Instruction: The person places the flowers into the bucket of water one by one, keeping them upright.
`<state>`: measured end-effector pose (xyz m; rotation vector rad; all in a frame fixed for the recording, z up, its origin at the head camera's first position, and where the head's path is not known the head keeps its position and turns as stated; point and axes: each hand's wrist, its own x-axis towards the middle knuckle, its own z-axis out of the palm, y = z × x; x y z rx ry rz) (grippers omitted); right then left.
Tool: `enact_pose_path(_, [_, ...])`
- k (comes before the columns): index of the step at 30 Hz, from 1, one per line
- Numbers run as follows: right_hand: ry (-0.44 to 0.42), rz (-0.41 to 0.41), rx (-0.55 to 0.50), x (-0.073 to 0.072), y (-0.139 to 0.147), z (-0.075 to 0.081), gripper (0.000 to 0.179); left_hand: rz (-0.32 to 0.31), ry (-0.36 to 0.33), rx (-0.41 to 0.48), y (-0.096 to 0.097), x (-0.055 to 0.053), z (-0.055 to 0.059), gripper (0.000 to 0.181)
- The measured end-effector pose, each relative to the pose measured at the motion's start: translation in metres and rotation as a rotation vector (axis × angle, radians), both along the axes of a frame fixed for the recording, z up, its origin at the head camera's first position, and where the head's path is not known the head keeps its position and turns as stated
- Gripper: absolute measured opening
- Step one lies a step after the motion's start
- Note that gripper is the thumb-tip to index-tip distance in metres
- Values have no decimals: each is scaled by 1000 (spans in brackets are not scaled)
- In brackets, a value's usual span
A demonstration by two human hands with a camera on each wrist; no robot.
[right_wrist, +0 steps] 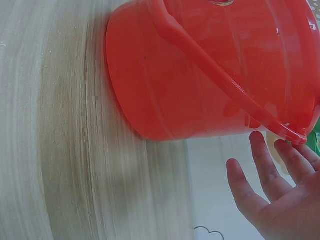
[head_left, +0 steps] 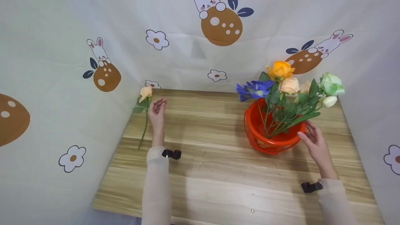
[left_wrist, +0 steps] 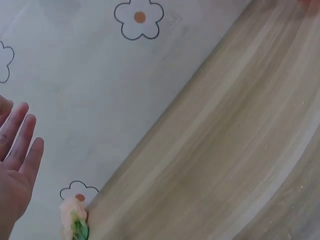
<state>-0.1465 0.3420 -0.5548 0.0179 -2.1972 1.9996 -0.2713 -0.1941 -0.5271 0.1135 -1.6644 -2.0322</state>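
Observation:
In the head view, a red bucket (head_left: 275,145) stands on the right of the wooden table, holding several flowers: an orange rose (head_left: 280,70), a purple-blue flower (head_left: 254,90), peach roses (head_left: 289,86) and a pale green one (head_left: 331,83). My right hand (head_left: 317,143) is at the bucket's right rim. Its fingers look spread near the handle's end in the right wrist view; whether they touch it I cannot tell. A single peach rose (head_left: 146,93) with a long stem lies at the left. Just right of its bloom is my left hand (head_left: 157,114), fingers loosely bent, nothing in them.
Patterned cloth walls (head_left: 184,62) rise behind the wooden table (head_left: 212,175) and along both sides. Small drops (head_left: 252,210) dot the tabletop in front of the bucket. A small black camera (head_left: 172,154) sits on each wrist.

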Motion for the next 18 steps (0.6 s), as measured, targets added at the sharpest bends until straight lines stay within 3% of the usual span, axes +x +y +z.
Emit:
enact_pose_path(5, [-1, 9, -5, 0, 0, 0, 59, 45, -76, -43, -23, -3, -13, 31])
enact_pose_path(18, [23, 15, 23, 0, 1, 0, 57, 100, -224, -41, -63, -2, -42, 41])
